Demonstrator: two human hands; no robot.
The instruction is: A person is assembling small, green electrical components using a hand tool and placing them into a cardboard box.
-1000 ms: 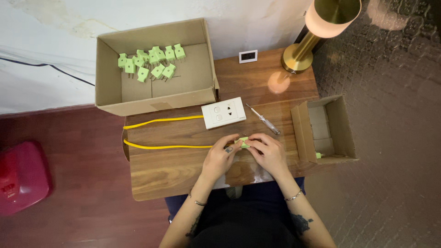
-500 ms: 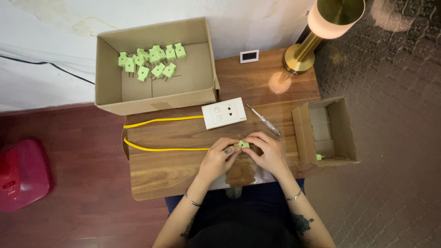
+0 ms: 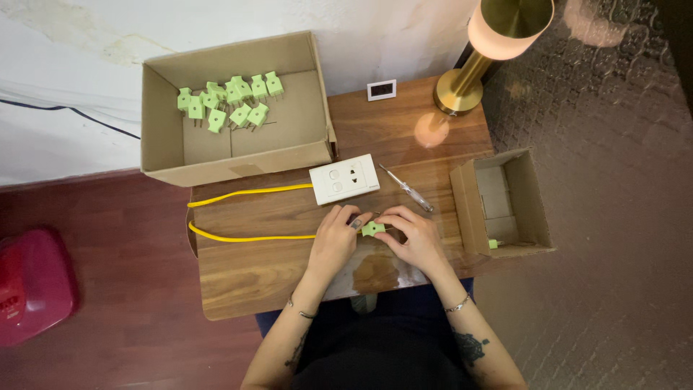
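Note:
Both hands meet over the middle of a small wooden table (image 3: 253, 278). My left hand (image 3: 336, 237) and my right hand (image 3: 413, 235) pinch a small light-green plug (image 3: 372, 229) between their fingertips. A yellow cable (image 3: 249, 237) runs from under my left hand out to the table's left edge and loops back to a white socket plate (image 3: 345, 178) just beyond my fingers. A thin screwdriver (image 3: 406, 188) lies right of that plate, apart from my right hand.
A large cardboard box (image 3: 162, 126) at the back left holds several green plugs (image 3: 229, 99). A smaller cardboard box (image 3: 535, 198) at the right holds one green plug (image 3: 493, 244). A brass lamp (image 3: 480, 61) and a small white frame (image 3: 381, 89) stand behind. A red object (image 3: 32, 285) sits on the floor.
Both hands stay over the green plug with only small finger shifts. The view has drifted slightly.

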